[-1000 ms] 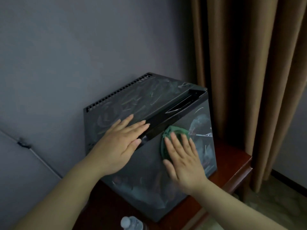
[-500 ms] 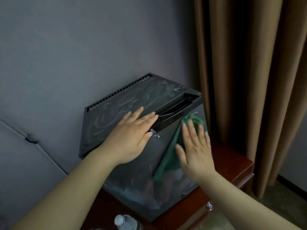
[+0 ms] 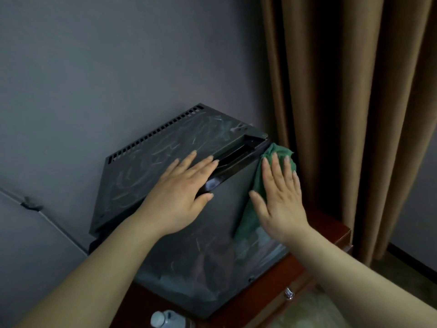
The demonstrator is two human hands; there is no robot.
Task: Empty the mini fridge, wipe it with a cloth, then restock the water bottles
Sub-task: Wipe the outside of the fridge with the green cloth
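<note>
The black mini fridge [image 3: 165, 143] stands closed on a reddish wooden cabinet, its top and glossy door streaked with wipe marks. My left hand [image 3: 179, 195] lies flat with fingers spread on the front edge of the fridge's top, by the recessed door handle. My right hand [image 3: 279, 197] presses a green cloth [image 3: 250, 216] flat against the upper right of the door; the cloth pokes out past the fingertips at the door's top right corner and hangs below the palm. A water bottle [image 3: 163, 319] shows its white cap at the bottom edge.
A grey wall runs behind and left of the fridge. Brown curtains [image 3: 354, 114] hang close to its right side. The wooden cabinet [image 3: 331, 230] has a drawer with a metal knob [image 3: 289, 293] below the fridge. Pale floor shows at the lower right.
My right hand has slid the green cloth up and to the right across the door, from its middle to the top right corner. My left hand stays on the fridge top.
</note>
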